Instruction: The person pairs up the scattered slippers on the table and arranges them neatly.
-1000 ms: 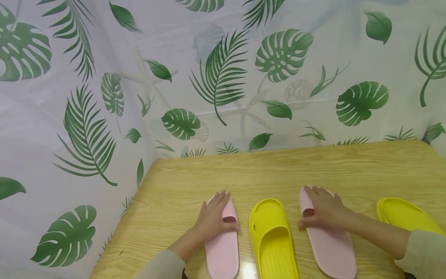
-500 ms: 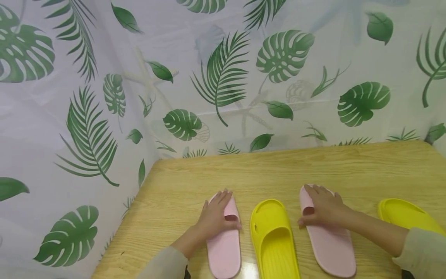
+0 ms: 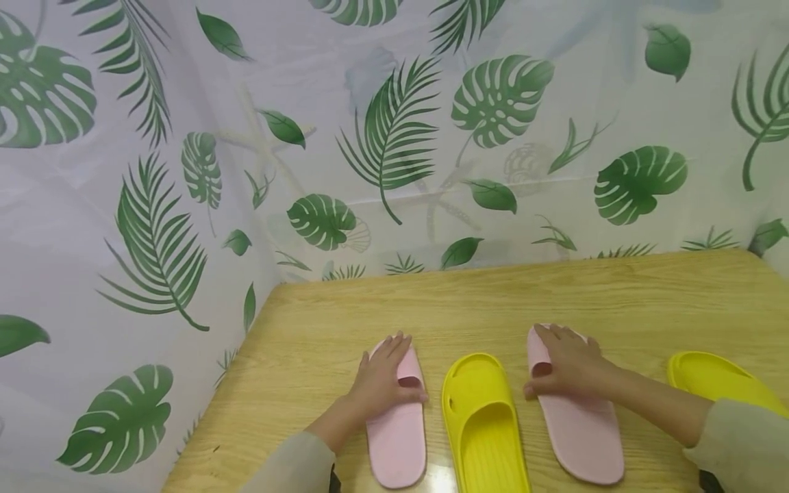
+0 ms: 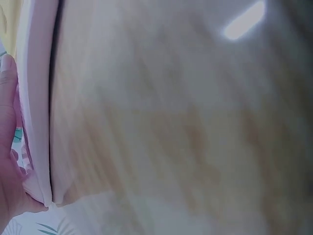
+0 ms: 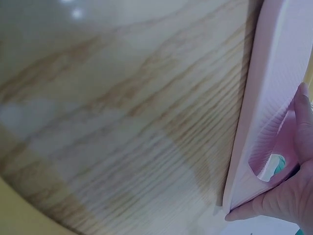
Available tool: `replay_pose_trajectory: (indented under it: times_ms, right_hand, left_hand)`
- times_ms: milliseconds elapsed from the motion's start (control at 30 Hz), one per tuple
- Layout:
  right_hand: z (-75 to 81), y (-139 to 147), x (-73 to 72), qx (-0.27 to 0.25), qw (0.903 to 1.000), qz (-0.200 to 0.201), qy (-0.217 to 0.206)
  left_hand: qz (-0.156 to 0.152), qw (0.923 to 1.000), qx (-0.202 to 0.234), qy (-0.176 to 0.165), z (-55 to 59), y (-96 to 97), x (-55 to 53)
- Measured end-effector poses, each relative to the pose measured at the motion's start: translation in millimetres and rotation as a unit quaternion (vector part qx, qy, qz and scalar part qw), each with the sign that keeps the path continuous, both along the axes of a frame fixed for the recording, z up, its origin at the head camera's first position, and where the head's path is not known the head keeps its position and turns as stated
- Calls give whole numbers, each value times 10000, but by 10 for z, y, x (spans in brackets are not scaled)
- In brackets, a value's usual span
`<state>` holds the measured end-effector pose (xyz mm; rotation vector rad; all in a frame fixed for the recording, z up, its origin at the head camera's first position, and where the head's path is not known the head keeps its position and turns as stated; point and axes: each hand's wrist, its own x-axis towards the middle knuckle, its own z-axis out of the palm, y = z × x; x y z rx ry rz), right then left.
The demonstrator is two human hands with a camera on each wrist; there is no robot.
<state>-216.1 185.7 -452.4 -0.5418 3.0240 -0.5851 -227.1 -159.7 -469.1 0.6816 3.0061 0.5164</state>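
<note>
Two pink slippers lie toe-forward on the wooden table. My left hand (image 3: 379,387) grips the left pink slipper (image 3: 397,448) over its strap, thumb on its right side. In the left wrist view, that slipper (image 4: 36,98) runs along the left edge, with part of the hand (image 4: 7,161) beside it. The right pink slipper (image 3: 585,441) is angled, toe to the left. My right hand (image 3: 570,366) holds it across the strap, thumb at its left edge. The right wrist view has this slipper (image 5: 274,88) with thumb and a finger of the hand (image 5: 288,196) spanning its width.
A yellow slipper (image 3: 487,411) lies between the pink pair. Another yellow slipper (image 3: 721,383) is at the far right, partly behind my right sleeve (image 3: 740,438). Leaf-printed cloth (image 3: 431,226) rises behind the table (image 3: 468,301) and on its left.
Both pink slippers have slid slightly forward under my hands, the right one also a little to the left. The grips look the same, and the yellow slippers stay in place.
</note>
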Motion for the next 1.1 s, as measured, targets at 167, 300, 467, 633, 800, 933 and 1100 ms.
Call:
replay_pose_trajectory:
  times_ms: [167, 300, 467, 633, 800, 933, 1100]
  right_hand:
    - [-15, -25, -23, -18, 10000, 45, 14]
    - [-26, -48, -45, -29, 10000, 83, 12]
    - [-9, -66, -77, -18, 10000, 47, -21]
    - [22, -66, -95, 48, 10000, -13, -71]
    - [26, -61, -114, 78, 9999, -46, -135]
    - [24, -70, -136, 7, 9998, -53, -211]
    - [17, -73, -173, -26, 9998, -15, -211]
  left_hand:
    - [29, 10000, 53, -45, -18, -5, -3]
    - [65, 9999, 89, -70, -26, -11, -15]
    - [90, 9999, 66, -92, -23, 0, -54]
    - [27, 9998, 99, -148, -2, 16, -103]
    - [-73, 9998, 114, -140, 20, 37, -128]
    - [-90, 9998, 94, -161, 25, 40, -143]
    - [-109, 9995, 148, -239, 24, 36, -172]
